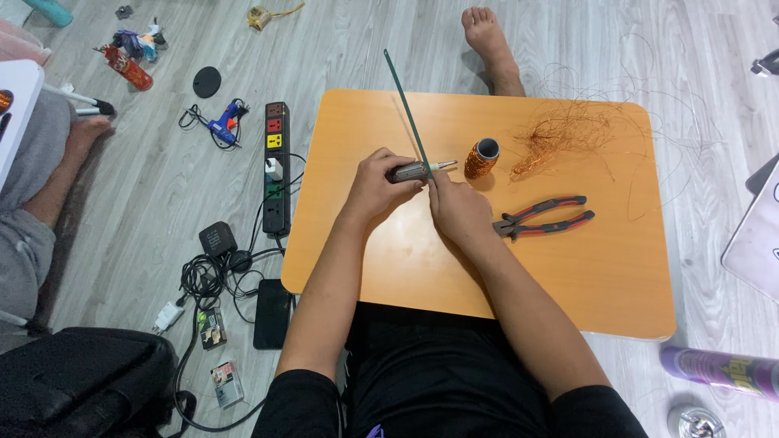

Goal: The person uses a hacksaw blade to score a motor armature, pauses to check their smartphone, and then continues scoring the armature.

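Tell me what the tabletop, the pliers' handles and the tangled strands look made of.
Tabletop: smooth orange laminate or coated board, judging by its even colour and soft sheen. Pliers: dark metal jaws; the red and black handles look like moulded rubber or plastic sleeves. Tangled strands: thin bare wire with a coppery metallic glint, probably copper, matching the spool.

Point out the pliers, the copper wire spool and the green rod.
pliers (545, 217), head view, on the red and black handles.
copper wire spool (480, 159), head view, on its wound side.
green rod (406, 101), head view, on the bare shaft above the hands.
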